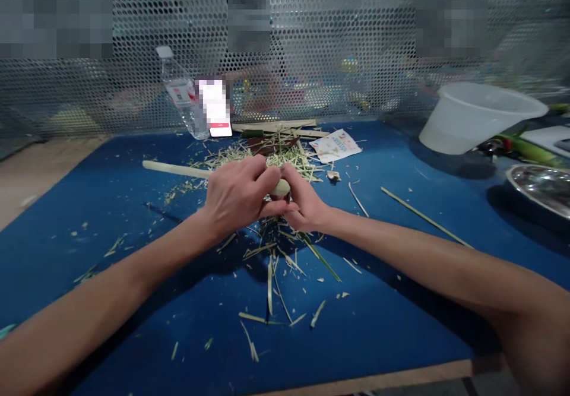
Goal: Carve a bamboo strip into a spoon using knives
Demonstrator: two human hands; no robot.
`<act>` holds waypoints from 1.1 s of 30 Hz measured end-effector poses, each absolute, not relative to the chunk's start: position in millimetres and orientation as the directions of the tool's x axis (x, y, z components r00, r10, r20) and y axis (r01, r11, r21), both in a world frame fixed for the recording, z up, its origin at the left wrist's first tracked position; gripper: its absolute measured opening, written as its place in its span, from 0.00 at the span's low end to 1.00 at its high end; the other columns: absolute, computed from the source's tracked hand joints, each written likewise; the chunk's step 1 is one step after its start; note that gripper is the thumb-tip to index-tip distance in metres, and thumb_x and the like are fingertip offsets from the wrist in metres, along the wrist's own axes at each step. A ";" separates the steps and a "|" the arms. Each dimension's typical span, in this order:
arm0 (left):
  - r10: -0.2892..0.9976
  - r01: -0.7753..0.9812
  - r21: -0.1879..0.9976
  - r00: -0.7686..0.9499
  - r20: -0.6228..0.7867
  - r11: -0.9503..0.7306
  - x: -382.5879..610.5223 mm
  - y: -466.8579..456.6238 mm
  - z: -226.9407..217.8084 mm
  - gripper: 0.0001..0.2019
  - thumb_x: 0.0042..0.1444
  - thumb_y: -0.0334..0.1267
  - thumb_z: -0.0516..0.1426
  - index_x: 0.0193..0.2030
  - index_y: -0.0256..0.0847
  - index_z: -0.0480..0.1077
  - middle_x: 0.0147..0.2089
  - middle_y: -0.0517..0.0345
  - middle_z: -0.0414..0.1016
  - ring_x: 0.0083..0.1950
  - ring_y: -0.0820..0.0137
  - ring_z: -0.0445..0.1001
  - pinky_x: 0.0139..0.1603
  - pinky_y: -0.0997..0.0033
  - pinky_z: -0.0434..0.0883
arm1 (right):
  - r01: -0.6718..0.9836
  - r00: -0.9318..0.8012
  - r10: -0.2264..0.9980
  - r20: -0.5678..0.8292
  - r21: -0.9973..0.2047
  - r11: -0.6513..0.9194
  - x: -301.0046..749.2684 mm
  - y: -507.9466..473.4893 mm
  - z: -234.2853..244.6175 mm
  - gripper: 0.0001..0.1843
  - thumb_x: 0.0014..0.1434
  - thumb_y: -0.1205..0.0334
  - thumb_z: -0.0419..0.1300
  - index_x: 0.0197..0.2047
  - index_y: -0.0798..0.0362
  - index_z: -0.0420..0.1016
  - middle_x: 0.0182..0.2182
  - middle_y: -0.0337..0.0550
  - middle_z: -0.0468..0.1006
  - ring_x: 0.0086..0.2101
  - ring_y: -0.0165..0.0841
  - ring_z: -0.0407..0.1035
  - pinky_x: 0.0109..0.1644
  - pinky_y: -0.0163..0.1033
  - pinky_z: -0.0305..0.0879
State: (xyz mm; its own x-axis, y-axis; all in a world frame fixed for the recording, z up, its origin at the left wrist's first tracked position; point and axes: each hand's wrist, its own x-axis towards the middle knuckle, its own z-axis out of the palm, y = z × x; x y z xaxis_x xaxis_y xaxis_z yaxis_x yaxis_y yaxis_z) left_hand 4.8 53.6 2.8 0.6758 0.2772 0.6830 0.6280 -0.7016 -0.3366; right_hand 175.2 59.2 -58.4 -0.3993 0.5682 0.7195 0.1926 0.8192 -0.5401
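Observation:
My left hand (238,197) is closed around a thick pale green stalk, whose rounded end (280,188) pokes out between my two hands. A long pale strip (173,169) reaches out to the left behind the left hand; whether it is the same piece, I cannot tell. My right hand (307,200) is curled against that rounded end, fingers bent and touching it. Something small and dark shows under the end by the right fingers, too hidden to name. Beneath and behind both hands lies a heap of thin pale green shavings (307,161).
A clear plastic bottle (180,96) leans by a lit phone (218,108) at the back. A printed paper packet (336,145) lies behind the hands. To the right stand a white plastic tub (476,117) and a metal bowl (543,185). Perforated metal (312,40) backs the blue table (378,336).

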 end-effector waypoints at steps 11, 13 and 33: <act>0.207 0.595 -0.365 0.680 0.703 -0.716 4.7 54.2 2.0 0.28 0.61 0.65 0.43 0.29 0.41 0.64 0.27 0.56 0.65 0.27 0.70 0.59 0.27 0.67 0.50 | 0.221 -0.373 0.556 0.743 -0.511 0.831 175.4 60.7 -59.4 0.31 0.60 0.27 0.36 0.35 0.48 0.53 0.32 0.38 0.57 0.31 0.32 0.51 0.35 0.44 0.53; 0.222 0.604 -0.358 0.678 0.701 -0.712 4.6 54.5 1.8 0.29 0.60 0.66 0.42 0.30 0.42 0.64 0.28 0.56 0.65 0.27 0.70 0.59 0.27 0.67 0.51 | 0.214 -0.378 0.557 0.740 -0.515 0.830 175.6 60.6 -59.1 0.31 0.59 0.27 0.37 0.35 0.48 0.53 0.32 0.39 0.57 0.31 0.32 0.51 0.35 0.44 0.53; 0.134 0.527 -0.424 0.728 0.672 -0.737 -0.6 61.0 1.2 0.27 0.57 0.68 0.45 0.33 0.44 0.63 0.31 0.54 0.66 0.34 0.65 0.61 0.33 0.64 0.57 | 0.214 -0.470 0.480 0.741 -0.432 0.876 177.3 58.9 -59.1 0.12 0.65 0.49 0.45 0.37 0.47 0.55 0.32 0.40 0.59 0.34 0.34 0.53 0.38 0.45 0.55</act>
